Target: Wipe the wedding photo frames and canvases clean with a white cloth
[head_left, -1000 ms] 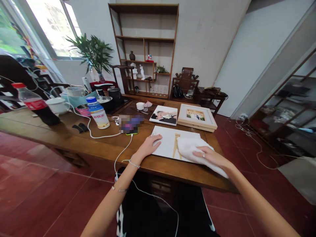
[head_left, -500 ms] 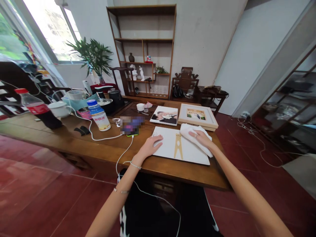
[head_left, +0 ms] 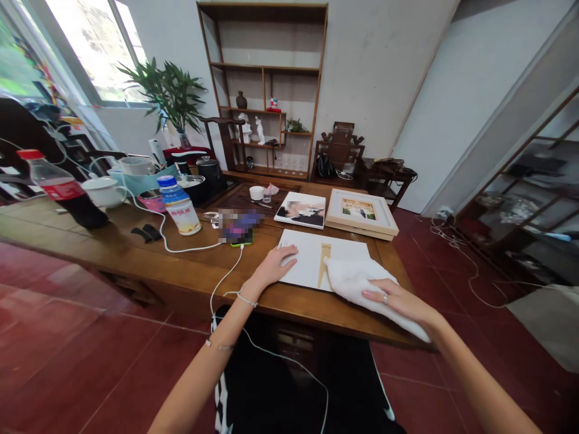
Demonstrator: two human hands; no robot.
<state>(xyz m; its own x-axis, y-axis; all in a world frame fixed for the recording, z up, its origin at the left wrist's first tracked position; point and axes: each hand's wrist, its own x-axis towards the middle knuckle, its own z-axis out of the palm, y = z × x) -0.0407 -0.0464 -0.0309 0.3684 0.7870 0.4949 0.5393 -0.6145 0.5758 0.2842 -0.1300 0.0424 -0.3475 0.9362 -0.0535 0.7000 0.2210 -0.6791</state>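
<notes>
A flat white panel (head_left: 304, 259) with a gold-coloured stand leg (head_left: 324, 256) on it lies near the table's front edge. My left hand (head_left: 277, 265) rests on the panel's left side, fingers spread and flat. In my right hand (head_left: 398, 299) is a white towel (head_left: 355, 278), bunched under the fingers. It covers the panel's lower right part and hangs towards the table's front right edge. Behind the panel lie a photo panel (head_left: 302, 212) with a blurred picture and a pale wooden picture frame (head_left: 359, 212).
A phone (head_left: 242, 241) with a white cable lies left of the panel. Farther left stand a blue-capped bottle (head_left: 181, 208), a cola bottle (head_left: 67, 193), a white pot (head_left: 105, 191) and a dark pot (head_left: 210, 175). A small white cup (head_left: 256, 193) stands farther back.
My right hand and the towel have moved towards me and to the right, from the panel's upper right to its lower right corner. My left hand has stayed in place.
</notes>
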